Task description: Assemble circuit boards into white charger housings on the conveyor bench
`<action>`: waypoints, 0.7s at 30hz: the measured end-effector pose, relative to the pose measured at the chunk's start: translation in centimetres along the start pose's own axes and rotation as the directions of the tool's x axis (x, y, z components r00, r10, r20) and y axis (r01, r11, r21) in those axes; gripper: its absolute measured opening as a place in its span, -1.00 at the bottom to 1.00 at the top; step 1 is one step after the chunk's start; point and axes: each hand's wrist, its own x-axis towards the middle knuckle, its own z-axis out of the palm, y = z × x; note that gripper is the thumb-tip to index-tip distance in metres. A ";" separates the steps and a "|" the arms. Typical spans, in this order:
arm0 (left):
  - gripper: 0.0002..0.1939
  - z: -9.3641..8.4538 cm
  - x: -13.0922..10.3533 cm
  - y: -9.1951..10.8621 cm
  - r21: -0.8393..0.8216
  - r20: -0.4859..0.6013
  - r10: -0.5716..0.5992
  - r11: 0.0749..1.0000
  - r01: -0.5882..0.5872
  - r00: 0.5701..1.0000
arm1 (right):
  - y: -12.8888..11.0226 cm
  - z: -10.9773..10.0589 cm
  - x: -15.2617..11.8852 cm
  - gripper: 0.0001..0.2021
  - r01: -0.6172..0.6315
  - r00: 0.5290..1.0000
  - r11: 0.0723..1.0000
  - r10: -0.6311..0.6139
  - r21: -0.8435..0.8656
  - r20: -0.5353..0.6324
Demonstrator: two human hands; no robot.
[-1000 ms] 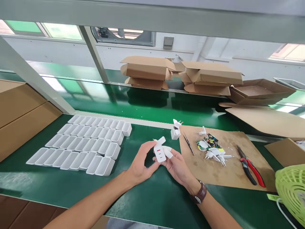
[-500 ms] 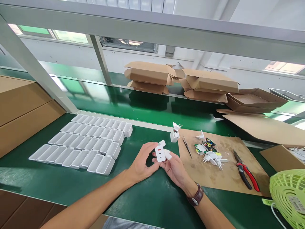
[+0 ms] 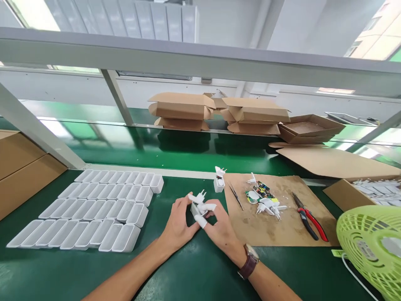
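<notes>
white plastic makes up the small boxy charger casing (image 3: 194, 212), its two-pronged plug piece (image 3: 198, 198) tilted up at the far end. it is held over the glossy green tabletop (image 3: 181, 271): left hand (image 3: 179, 222) pinching, seemingly to steady it; right hand (image 3: 223, 229) gripping with white-wrapped fingertips (image 3: 201, 221), probably for traction.

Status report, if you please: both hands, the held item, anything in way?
Left hand, right hand: both holding pronged white plastic casing. Slim metal tweezers lie right, apart from hands. Nothing seen obstructing.

White charger (image 3: 194, 210), green bench (image 3: 175, 271), fan (image 3: 365, 248) (lime green).
</notes>
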 end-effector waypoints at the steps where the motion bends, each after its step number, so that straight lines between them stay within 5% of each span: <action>1: -0.23 0.1 0.1 -0.2 -0.013 0.004 -0.032 0.999 0.032 0.999 | -0.1 -0.2 0.1 -0.92 0.057 0.998 0.997 -0.056 -0.054 0.007; 4: -0.31 0.3 1.1 -0.6 -0.084 -0.031 -0.120 0.990 0.117 0.992 | 0.4 -1.2 0.8 -0.87 0.079 0.988 0.989 -0.095 -0.124 -0.122; 7: -0.45 0.8 3.1 -0.2 -0.184 -0.043 -0.232 0.958 0.221 0.972 | 2.4 -2.8 2.0 -0.67 -0.024 0.959 0.992 -0.012 -0.123 -0.284; 11: -0.42 2.3 6.9 0.6 -0.312 0.017 -0.362 0.883 0.349 0.932 | 5.6 -3.9 3.0 -0.36 -0.139 0.973 0.990 0.141 0.022 -0.184; 16: -0.25 5.0 10.4 1.0 -0.377 0.085 -0.396 0.837 0.398 0.914 | 7.1 -3.5 3.1 -0.36 -0.121 0.986 0.993 0.121 0.004 -0.116; 21: -0.24 3.6 7.7 2.4 -0.423 0.072 -0.332 0.844 0.330 0.941 | 6.7 -3.8 3.2 -0.45 -0.047 0.988 0.996 0.036 -0.072 -0.149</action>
